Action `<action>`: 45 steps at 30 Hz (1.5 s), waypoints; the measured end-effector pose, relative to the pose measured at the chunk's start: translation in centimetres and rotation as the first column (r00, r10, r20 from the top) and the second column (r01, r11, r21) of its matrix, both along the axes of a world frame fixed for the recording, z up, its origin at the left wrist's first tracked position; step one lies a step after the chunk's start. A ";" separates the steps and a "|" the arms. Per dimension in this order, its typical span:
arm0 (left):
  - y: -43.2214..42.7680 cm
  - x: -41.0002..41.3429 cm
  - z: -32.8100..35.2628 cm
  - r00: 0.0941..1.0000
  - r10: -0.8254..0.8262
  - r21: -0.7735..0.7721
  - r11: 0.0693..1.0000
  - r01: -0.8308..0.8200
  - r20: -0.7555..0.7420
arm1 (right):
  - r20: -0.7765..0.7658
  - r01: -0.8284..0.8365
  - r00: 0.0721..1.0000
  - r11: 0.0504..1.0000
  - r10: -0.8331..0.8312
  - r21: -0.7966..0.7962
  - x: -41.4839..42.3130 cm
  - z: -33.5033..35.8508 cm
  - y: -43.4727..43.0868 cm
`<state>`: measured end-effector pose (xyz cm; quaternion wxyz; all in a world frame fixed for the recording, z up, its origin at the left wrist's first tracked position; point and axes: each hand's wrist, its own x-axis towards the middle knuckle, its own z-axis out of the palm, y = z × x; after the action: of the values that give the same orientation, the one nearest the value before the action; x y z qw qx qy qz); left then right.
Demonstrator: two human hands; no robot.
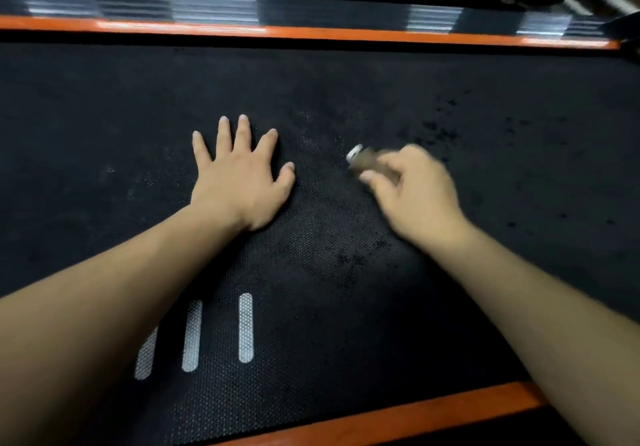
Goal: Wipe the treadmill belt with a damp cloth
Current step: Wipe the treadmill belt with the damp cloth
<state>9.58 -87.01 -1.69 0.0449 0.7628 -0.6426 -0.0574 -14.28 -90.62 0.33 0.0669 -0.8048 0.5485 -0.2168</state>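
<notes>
1. Left hand lies flat, fingers spread, mid black bumpy treadmill belt.
2. Right hand pinches a small blurry brown thing with a white tip.
3. No cloth shows.
4. Dark wet-looking spots toward the belt's far edge could make a leaning palm slip.

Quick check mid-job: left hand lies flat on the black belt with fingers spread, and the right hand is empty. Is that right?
Not quite. The left hand does lie flat on the belt with fingers spread, but the right hand is not empty. Its fingers curl round a small object with a white end, too blurred to identify. The head view shows this.
</notes>
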 end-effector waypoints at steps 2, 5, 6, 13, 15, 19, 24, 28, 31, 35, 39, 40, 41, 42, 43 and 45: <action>0.0 0.1 0.1 1.000 0.001 -0.002 1.000 -0.001 0.006 | 0.076 -0.234 0.970 0.971 0.230 0.046 0.4 0.0 5.7; 0.1 0.1 0.3 1.000 0.000 0.000 1.000 0.000 0.008 | 0.013 -0.349 0.937 0.933 0.349 0.088 -1.4 0.9 6.3; 0.1 0.1 0.3 1.000 -0.001 0.001 1.000 0.001 0.009 | -0.023 -0.282 0.959 0.957 0.284 0.065 -1.9 1.0 4.4; 0.2 0.1 0.2 1.000 -0.002 -0.031 1.000 0.002 -0.002 | 0.079 -0.352 0.935 0.932 0.346 0.083 -1.5 0.5 9.7; 0.4 0.1 0.2 1.000 -0.006 -0.038 0.999 0.006 -0.012 | 0.076 -0.477 0.879 0.866 0.471 0.152 -2.5 1.2 11.5; 0.7 -0.1 0.7 0.998 0.004 -0.039 0.999 -0.006 -0.061 | -0.046 -0.230 0.972 0.973 0.231 0.030 -5.2 1.6 5.4; 0.4 -2.6 1.1 0.987 -0.109 -0.243 0.967 0.078 -0.115 | 0.042 -0.385 0.923 0.917 0.382 0.109 -5.5 1.3 9.6; -1.3 -5.7 1.2 0.982 -0.076 -0.106 0.993 0.058 -0.172 | -0.046 -0.502 0.860 0.859 0.508 0.096 -6.6 1.5 7.9; -1.4 -6.2 0.3 0.994 -0.061 -0.022 0.998 0.059 -0.089 | -0.042 -0.147 0.988 0.989 0.146 -0.032 -8.7 1.4 1.0; -1.5 -6.1 -0.1 0.998 -0.052 -0.011 0.999 0.052 -0.043 | 0.027 -0.223 0.975 0.974 0.222 0.026 -7.6 0.4 4.0; -1.2 -6.3 0.0 0.999 -0.051 -0.005 0.999 0.051 -0.017 | 0.014 -0.528 0.849 0.844 0.529 0.096 -6.9 1.0 6.6; -1.2 -6.3 0.0 0.999 -0.050 -0.002 0.999 0.050 -0.018 | -0.027 -0.499 0.866 0.866 0.500 0.048 -6.9 1.0 4.4; -1.3 -6.3 0.0 0.999 -0.046 0.003 0.999 0.046 -0.019 | -0.048 -0.400 0.915 0.916 0.400 0.005 -6.9 1.0 1.4; -1.2 -6.3 0.1 0.999 -0.044 0.012 0.999 0.045 -0.023 | -0.046 -0.265 0.964 0.964 0.263 -0.027 -7.1 0.8 -1.6; -1.2 -6.3 0.1 0.999 -0.045 0.016 0.999 0.045 -0.031 | -0.027 -0.123 0.992 0.991 0.122 -0.046 -7.3 0.8 -4.0; -1.3 -6.2 0.1 0.998 -0.046 0.007 0.999 0.046 -0.042 | 0.003 -0.005 1.000 1.000 0.005 -0.031 -6.8 0.1 -5.3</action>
<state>3.35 -88.29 -1.63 0.0537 0.7465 -0.6587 -0.0770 -21.07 -95.92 0.42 0.0557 -0.8067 0.5431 -0.2265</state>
